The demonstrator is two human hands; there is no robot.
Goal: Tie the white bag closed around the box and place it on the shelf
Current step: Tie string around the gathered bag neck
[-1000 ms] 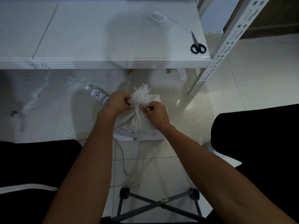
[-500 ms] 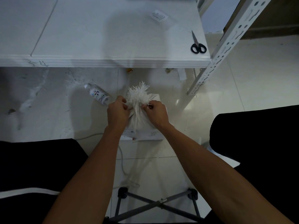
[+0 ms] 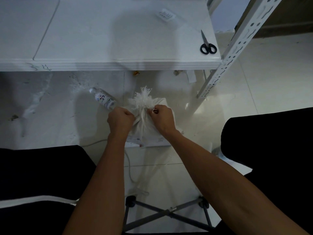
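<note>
A white cloth bag (image 3: 144,122) stands on the floor tiles between my knees, gathered at its neck with a frayed tuft (image 3: 143,100) sticking up. A white box (image 3: 159,140) shows at the bag's lower edge. My left hand (image 3: 120,118) is fisted on the left side of the neck. My right hand (image 3: 162,117) pinches a thin white string at the right side of the neck. The white shelf (image 3: 108,63) runs across just beyond the bag.
Black-handled scissors (image 3: 208,45) and a small plastic packet (image 3: 166,15) lie on the shelf's right part. A clear bottle (image 3: 104,100) lies on the floor left of the bag. A perforated shelf post (image 3: 225,61) slants at right. Stool legs (image 3: 166,213) cross below.
My left hand has drawn back slightly to the left of the bag's neck and closed into a fist. The right hand has stayed at the neck. The tuft has shifted a little.
</note>
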